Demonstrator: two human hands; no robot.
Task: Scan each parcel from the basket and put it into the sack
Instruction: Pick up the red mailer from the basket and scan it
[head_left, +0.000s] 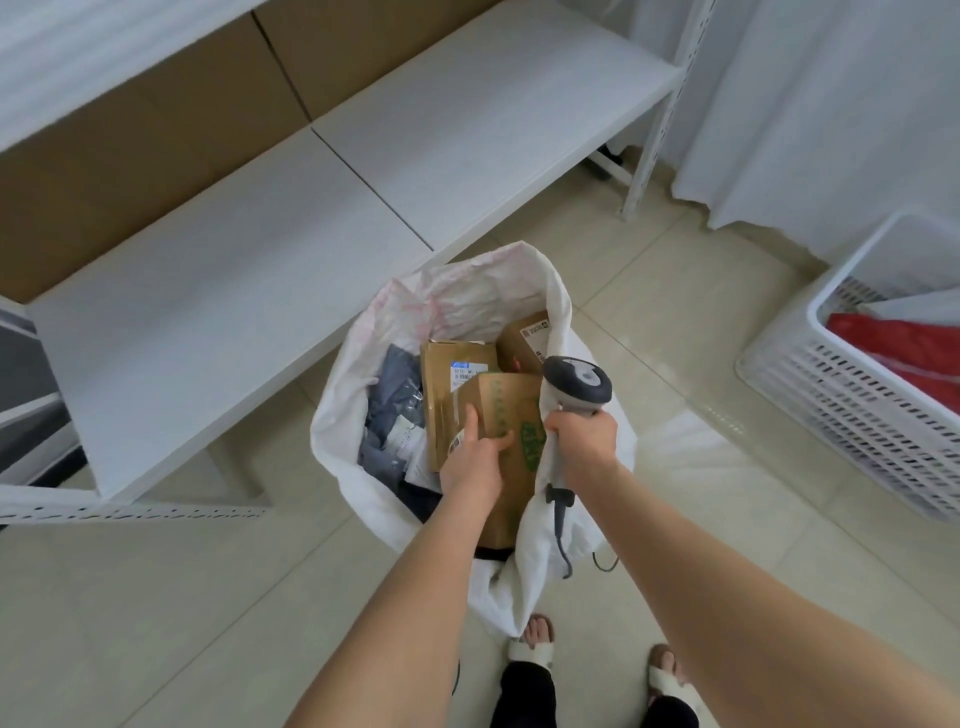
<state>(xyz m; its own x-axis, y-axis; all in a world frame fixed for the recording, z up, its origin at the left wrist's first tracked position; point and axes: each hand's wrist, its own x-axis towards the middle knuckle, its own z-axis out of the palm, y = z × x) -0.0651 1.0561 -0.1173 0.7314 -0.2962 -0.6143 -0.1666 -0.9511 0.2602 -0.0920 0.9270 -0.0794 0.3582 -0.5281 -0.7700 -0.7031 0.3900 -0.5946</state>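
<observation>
My left hand (475, 457) grips a cardboard box (501, 402) inside the mouth of the white sack (457, 291). Just beside it, my right hand (584, 439) clutches the scanner (579, 384) together with the sack's rim. The basket (831, 384) stands well apart, rightward.

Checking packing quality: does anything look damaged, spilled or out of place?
Nothing stands out. Boxes in the sack lie tilted but look intact, and no parcel is on the floor. The scanner in the right hand trails its cable down the sack's side.
</observation>
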